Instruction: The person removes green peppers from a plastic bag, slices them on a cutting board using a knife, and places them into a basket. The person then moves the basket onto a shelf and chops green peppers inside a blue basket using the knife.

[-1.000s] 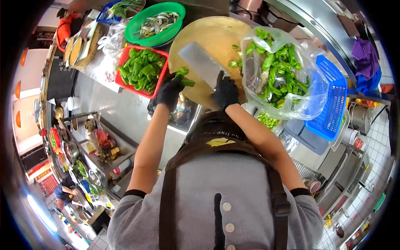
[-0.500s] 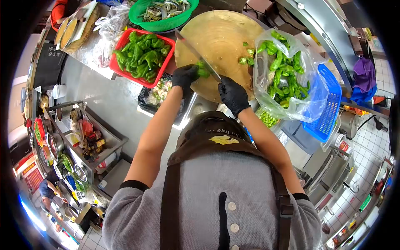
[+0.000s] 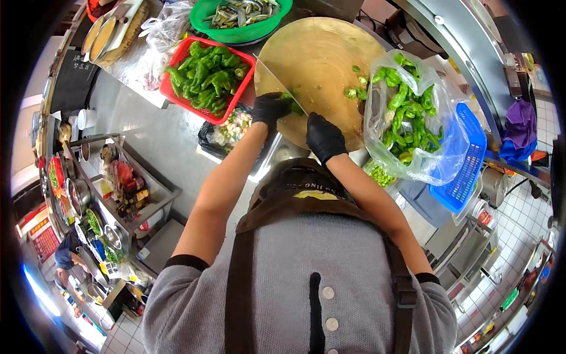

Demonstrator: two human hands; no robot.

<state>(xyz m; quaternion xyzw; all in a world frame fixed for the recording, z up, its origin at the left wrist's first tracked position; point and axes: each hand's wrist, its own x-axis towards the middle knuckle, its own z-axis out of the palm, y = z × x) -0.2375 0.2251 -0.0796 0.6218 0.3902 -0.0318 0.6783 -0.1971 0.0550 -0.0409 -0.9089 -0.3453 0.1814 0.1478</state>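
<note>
On a round wooden chopping board [image 3: 324,65], my right hand [image 3: 326,137], in a black glove, is closed around the handle of a knife [image 3: 276,78]. The blade slants away to the upper left and is seen nearly edge-on. Just left of it, my gloved left hand [image 3: 272,110] is closed on a green pepper [image 3: 296,106] near the board's front left edge. The glove and blade partly hide this pepper. Several cut pepper pieces [image 3: 352,92] lie on the board's right side.
Left of the board stands a red basket [image 3: 167,93] of green peppers, with a green basket [image 3: 236,36] of small fish behind. A clear plastic bag [image 3: 377,121] of peppers leans over a blue basket [image 3: 470,168] at right. A person [image 3: 66,256] stands far left.
The view has shifted slightly, so the board sits a little further right and lower. My right hand and the knife have moved closer to my left hand, and the blade now looks thinner.
</note>
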